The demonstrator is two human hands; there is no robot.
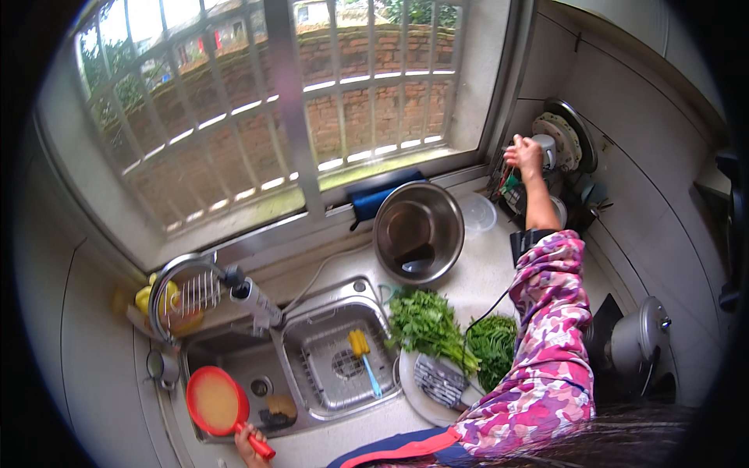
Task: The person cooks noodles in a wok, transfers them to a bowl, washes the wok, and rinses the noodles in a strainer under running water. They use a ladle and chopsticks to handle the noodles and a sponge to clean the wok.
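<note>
My left hand (251, 446) grips the handle of a red plastic ladle (188, 403), which is filled with a cloudy yellowish liquid and sits over the left sink basin (205, 345). At the far right, my right hand (525, 153) reaches up to the dish rack corner, beside a white mug (546, 149) and upright plates (562, 137). Its fingers are bent; whether they hold something is too small to tell. In the right basin (327, 398) lies a yellow-headed brush (367, 362) with a blue handle. Leafy greens (424, 322) rest on a large white plate (418, 403) beneath my right arm.
A large steel pot (386, 234) stands behind the greens, with a clear plastic lid (478, 212) beside it. The faucet (158, 292) arches over the left basin. A metal mug (164, 368) is at the left edge. A lidded pot (635, 345) stands at the right, below my sleeve.
</note>
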